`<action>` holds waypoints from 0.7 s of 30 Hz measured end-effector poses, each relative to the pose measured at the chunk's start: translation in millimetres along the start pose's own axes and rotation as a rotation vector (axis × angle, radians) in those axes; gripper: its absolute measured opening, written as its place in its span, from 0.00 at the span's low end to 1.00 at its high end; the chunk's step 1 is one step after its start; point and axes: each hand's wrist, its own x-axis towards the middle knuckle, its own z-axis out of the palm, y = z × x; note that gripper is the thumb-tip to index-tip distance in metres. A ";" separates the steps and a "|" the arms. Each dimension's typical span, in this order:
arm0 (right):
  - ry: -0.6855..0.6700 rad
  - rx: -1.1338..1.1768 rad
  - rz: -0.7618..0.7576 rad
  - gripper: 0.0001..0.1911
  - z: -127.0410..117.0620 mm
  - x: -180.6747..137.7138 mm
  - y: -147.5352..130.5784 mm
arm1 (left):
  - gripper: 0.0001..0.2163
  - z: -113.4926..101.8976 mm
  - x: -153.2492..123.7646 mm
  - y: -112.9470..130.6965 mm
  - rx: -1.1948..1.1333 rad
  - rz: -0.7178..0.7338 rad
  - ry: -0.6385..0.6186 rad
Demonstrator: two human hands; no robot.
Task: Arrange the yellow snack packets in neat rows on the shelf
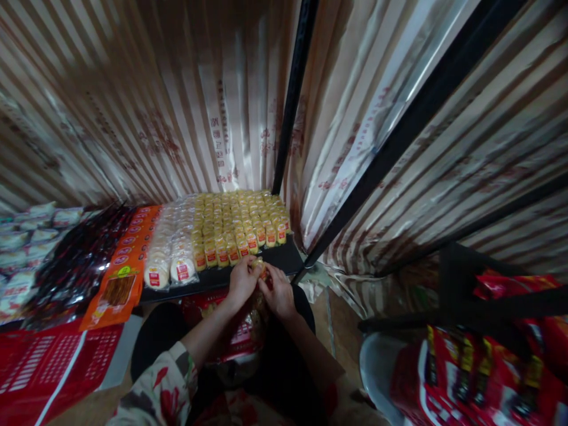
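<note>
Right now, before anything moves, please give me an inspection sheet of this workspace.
Surface: black shelf, low, mostly covered with packets.
Job's things: small yellow packet held at the shelf's front edge; yellow packet rows behind it.
Clutter: white round cakes, orange packets, dark packets to the left; red bag under the hands.
Grippers: left hand and right hand both grip the small yellow packet.
Cables: nothing seen.
Surroundings: striped plastic sheeting, black pole, red packs at right.
</note>
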 end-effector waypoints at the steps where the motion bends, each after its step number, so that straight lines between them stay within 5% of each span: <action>1: 0.015 -0.001 0.004 0.22 0.5 4.5 2.5 | 0.08 2.9 4.8 2.7 -0.015 -0.001 0.010; 11: 0.167 -0.034 0.078 0.23 14.8 49.8 22.8 | 0.12 27.3 49.8 19.5 -0.007 0.029 0.036; 21: 0.227 0.074 0.152 0.23 36.4 69.1 37.6 | 0.21 39.6 43.7 7.9 -0.207 0.007 0.024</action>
